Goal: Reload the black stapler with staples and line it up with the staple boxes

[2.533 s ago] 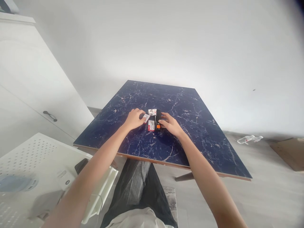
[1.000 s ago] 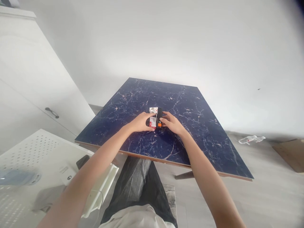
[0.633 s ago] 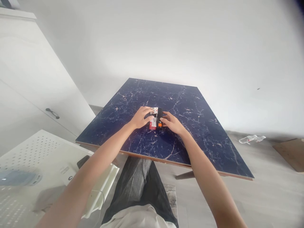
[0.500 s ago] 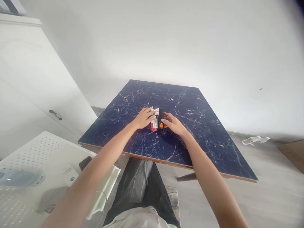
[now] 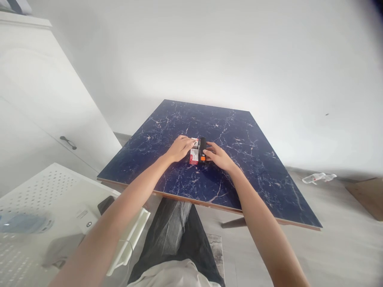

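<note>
A small white box (image 5: 194,156) with red print and a red lower end lies on the dark blue marbled table (image 5: 221,123). Right beside it is a slim black object (image 5: 202,143) with an orange patch at its near end; its exact kind does not show. My left hand (image 5: 180,148) is bent over the far left part of the box, its fingers closed together on it. From the right, my right hand (image 5: 219,155) grips the black object's side with thumb and fingers. Some fingertips are hidden.
To the left stands a white perforated surface (image 5: 44,191) with a dark phone-like item (image 5: 105,204) and a bluish transparent item (image 5: 25,222). A white cabinet (image 5: 38,99) is behind it. Plastic bottles (image 5: 318,177) and cardboard (image 5: 369,195) lie on the floor at right.
My left hand's fingers have drawn together and its thumb has shifted off the middle of the box, baring more of its face. My right hand stays by the black object.
</note>
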Available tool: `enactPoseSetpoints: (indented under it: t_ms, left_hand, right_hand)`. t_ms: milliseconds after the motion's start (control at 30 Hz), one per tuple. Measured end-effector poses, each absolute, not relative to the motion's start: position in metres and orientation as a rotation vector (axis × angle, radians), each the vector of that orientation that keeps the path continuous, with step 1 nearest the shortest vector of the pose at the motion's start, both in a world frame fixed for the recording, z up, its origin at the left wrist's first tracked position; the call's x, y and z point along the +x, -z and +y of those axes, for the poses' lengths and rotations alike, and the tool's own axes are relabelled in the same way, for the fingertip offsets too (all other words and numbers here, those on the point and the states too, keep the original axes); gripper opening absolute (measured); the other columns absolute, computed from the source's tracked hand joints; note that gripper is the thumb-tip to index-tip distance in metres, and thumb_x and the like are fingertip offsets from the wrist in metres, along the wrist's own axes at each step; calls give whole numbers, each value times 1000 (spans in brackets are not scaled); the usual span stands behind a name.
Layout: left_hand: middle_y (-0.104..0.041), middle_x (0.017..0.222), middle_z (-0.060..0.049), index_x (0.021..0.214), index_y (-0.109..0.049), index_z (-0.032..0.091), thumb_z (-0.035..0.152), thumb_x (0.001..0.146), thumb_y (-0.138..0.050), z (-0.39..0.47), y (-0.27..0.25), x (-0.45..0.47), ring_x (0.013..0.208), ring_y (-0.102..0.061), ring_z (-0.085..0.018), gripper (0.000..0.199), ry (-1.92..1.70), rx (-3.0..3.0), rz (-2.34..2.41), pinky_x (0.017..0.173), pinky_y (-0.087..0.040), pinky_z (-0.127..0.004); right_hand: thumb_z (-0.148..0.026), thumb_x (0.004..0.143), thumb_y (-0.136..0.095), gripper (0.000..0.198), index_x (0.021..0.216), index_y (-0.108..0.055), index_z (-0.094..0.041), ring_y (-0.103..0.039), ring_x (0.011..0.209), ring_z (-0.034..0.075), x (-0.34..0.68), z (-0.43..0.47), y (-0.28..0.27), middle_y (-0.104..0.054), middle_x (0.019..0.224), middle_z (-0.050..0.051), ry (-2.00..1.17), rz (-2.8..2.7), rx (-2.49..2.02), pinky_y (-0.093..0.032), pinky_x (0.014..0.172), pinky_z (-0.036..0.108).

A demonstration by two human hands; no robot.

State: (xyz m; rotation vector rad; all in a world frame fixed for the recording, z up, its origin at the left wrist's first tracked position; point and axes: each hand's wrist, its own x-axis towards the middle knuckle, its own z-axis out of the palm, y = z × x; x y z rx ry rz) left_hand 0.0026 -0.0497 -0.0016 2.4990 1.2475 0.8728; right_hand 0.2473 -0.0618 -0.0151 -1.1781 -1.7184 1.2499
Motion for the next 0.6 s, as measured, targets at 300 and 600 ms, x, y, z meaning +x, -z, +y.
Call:
enactPoseSetpoints:
  t_ms: [300, 600]
  left_hand:
    - [-70, 126, -6, 132, -64, 22, 52, 105, -28, -57, -3, -1, 117, -59, -26, 54, -882, 2377, 1288, 100, -45, -41]
    - [-68, 130, -5, 135, -61, 26, 48, 102, -39, -58, -2, -3, 119, -59, -27, 46, -839, 2328, 1244, 101, -45, -44]
  right_hand:
    - [-45, 92, -64, 57, 142, -48, -24, -73, 94, 20, 247, -62, 14, -67, 128, 11, -1246, -1719, -1190, -63, 86, 40]
    - [-46, 92, -63, 55, 141, -50, -25, -73, 95, 21, 247, -63, 13, -67, 127, 11, -1243, -1721, -1184, -63, 86, 41]
